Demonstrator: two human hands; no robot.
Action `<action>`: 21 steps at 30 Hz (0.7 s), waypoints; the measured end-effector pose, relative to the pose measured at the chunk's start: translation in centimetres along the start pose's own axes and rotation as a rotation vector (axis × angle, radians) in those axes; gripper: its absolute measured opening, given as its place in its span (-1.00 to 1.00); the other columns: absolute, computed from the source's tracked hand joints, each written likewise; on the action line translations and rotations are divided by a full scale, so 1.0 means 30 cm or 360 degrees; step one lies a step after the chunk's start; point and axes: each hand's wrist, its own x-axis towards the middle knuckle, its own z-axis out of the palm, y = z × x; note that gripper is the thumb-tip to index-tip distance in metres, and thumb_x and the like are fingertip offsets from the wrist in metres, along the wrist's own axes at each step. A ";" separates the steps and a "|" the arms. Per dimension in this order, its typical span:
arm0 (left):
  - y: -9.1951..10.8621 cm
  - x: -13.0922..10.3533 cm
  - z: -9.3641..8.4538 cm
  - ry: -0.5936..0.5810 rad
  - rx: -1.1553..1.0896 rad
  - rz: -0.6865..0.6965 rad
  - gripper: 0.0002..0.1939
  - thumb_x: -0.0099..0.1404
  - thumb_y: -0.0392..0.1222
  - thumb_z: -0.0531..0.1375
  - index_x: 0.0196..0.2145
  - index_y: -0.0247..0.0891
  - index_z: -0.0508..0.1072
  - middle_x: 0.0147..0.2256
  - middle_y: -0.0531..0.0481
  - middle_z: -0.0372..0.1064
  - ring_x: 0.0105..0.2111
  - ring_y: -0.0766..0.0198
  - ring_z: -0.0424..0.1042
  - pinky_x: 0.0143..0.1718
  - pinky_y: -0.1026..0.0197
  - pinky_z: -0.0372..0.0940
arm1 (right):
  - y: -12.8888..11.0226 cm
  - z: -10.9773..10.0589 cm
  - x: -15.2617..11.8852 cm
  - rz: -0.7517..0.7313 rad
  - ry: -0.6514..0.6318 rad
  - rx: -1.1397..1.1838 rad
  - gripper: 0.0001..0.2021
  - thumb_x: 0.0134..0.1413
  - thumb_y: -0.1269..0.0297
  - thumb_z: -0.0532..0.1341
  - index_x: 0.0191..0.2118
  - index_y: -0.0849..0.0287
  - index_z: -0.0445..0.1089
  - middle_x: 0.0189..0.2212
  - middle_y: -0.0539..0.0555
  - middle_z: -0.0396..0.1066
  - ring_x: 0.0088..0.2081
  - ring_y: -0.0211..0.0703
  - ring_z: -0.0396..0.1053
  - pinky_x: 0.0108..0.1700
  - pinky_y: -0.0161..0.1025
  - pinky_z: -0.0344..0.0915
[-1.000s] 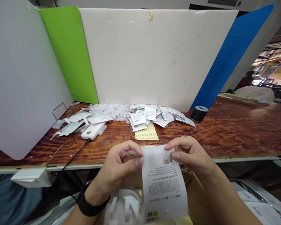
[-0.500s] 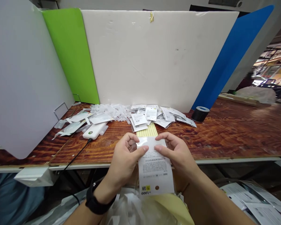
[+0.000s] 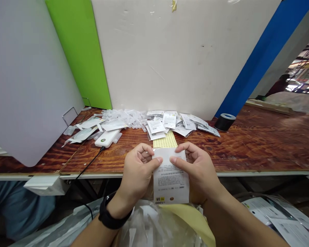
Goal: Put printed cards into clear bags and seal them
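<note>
A white printed packet (image 3: 171, 181) with upside-down text hangs over the table's front edge, pinched at its top corners. My left hand (image 3: 141, 168) grips its left corner between thumb and fingers. On the right corner, my right hand (image 3: 195, 166) is closed the same way. Just behind the packet lies a yellow sticker sheet (image 3: 167, 140), partly under a pile of small white packets (image 3: 169, 120). Left of that pile are many clear plastic pieces (image 3: 131, 118). Below my hands sits a clear plastic bag (image 3: 154, 226) with white strips inside.
A white power bank (image 3: 106, 139) with a black cable and flat white pouches (image 3: 83, 133) lie at the left. A black tape roll (image 3: 225, 122) stands at the right. Upright white board (image 3: 170, 61) closes the back. More printed packets (image 3: 290, 223) are low right; a person's blue-clad leg (image 3: 23, 209) is low left.
The view has tilted down and shifted slightly. The packet's lower end looks tipped a little further away and shorter; both hands still grip its top.
</note>
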 end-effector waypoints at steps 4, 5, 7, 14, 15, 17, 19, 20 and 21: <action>0.003 0.004 -0.002 -0.0013 -0.0053 -0.0013 -0.70 -0.08 -0.34 0.37 -0.50 -0.27 0.27 -0.60 0.17 0.31 -0.61 0.47 0.26 -0.56 0.41 0.19 | 0.007 0.000 0.009 0.0030 -0.0042 0.0104 -0.72 -0.21 0.22 0.41 -0.40 0.13 0.31 -0.55 -0.05 0.34 -0.51 -0.24 0.28 -0.48 -0.31 0.22; 0.005 0.006 -0.002 -0.0023 -0.0096 -0.0042 -0.69 -0.09 -0.34 0.37 -0.50 -0.27 0.27 -0.60 0.16 0.31 -0.62 0.46 0.27 -0.56 0.41 0.19 | 0.009 0.000 0.012 0.0074 -0.0066 0.0176 -0.71 -0.23 0.23 0.42 -0.39 0.14 0.31 -0.54 -0.04 0.36 -0.51 -0.23 0.30 -0.48 -0.30 0.23; 0.009 0.011 -0.002 -0.0034 -0.0180 -0.0108 -0.67 -0.13 -0.34 0.38 -0.51 -0.27 0.27 -0.61 0.15 0.32 -0.63 0.45 0.28 -0.58 0.40 0.20 | 0.011 0.001 0.018 0.0168 -0.0086 0.0320 -0.67 -0.27 0.24 0.44 -0.40 0.14 0.30 -0.52 -0.03 0.40 -0.50 -0.21 0.33 -0.47 -0.29 0.26; 0.009 0.039 -0.019 -0.0074 -0.0349 -0.0316 -0.64 -0.16 -0.37 0.39 -0.44 -0.28 0.29 -0.61 0.11 0.37 -0.65 0.40 0.33 -0.60 0.39 0.23 | 0.015 0.013 0.032 0.0366 -0.0127 0.0652 -0.64 -0.33 0.32 0.47 -0.39 0.16 0.30 -0.55 -0.04 0.44 -0.54 -0.24 0.38 -0.49 -0.31 0.31; 0.009 0.041 -0.022 -0.0097 -0.0361 -0.0338 -0.64 -0.15 -0.37 0.39 -0.42 -0.28 0.30 -0.60 0.09 0.38 -0.64 0.39 0.35 -0.59 0.38 0.25 | 0.018 0.010 0.036 0.0380 -0.0137 0.0684 -0.64 -0.34 0.33 0.47 -0.39 0.17 0.31 -0.54 -0.03 0.45 -0.54 -0.24 0.39 -0.49 -0.31 0.32; 0.010 0.043 -0.027 -0.0143 -0.0379 -0.0357 -0.64 -0.13 -0.36 0.39 -0.38 -0.30 0.33 -0.59 0.08 0.38 -0.64 0.39 0.35 -0.59 0.38 0.26 | 0.025 -0.006 0.047 0.0407 -0.0174 0.0714 -0.65 -0.35 0.34 0.47 -0.37 0.17 0.34 -0.53 -0.03 0.47 -0.53 -0.24 0.41 -0.47 -0.31 0.34; 0.011 0.042 -0.028 -0.0182 -0.0390 -0.0342 -0.65 -0.10 -0.34 0.38 -0.35 -0.31 0.35 -0.58 0.08 0.38 -0.65 0.42 0.32 -0.61 0.39 0.24 | 0.031 -0.030 0.061 0.0426 -0.0221 0.0702 -0.65 -0.36 0.35 0.47 -0.35 0.17 0.38 -0.51 -0.02 0.49 -0.51 -0.24 0.42 -0.44 -0.31 0.35; 0.011 0.041 -0.028 -0.0199 -0.0393 -0.0325 -0.66 -0.09 -0.34 0.38 -0.35 -0.33 0.37 -0.58 0.09 0.37 -0.66 0.44 0.30 -0.62 0.41 0.22 | 0.033 -0.043 0.068 0.0430 -0.0240 0.0687 -0.65 -0.36 0.35 0.47 -0.34 0.17 0.40 -0.51 -0.02 0.49 -0.50 -0.25 0.43 -0.43 -0.31 0.36; 0.010 0.040 -0.028 -0.0218 -0.0391 -0.0304 -0.68 -0.08 -0.34 0.37 -0.34 -0.34 0.38 -0.60 0.10 0.35 -0.67 0.47 0.28 -0.63 0.43 0.21 | 0.034 -0.057 0.074 0.0435 -0.0257 0.0666 -0.65 -0.36 0.35 0.47 -0.34 0.17 0.42 -0.50 -0.01 0.50 -0.49 -0.24 0.44 -0.41 -0.31 0.36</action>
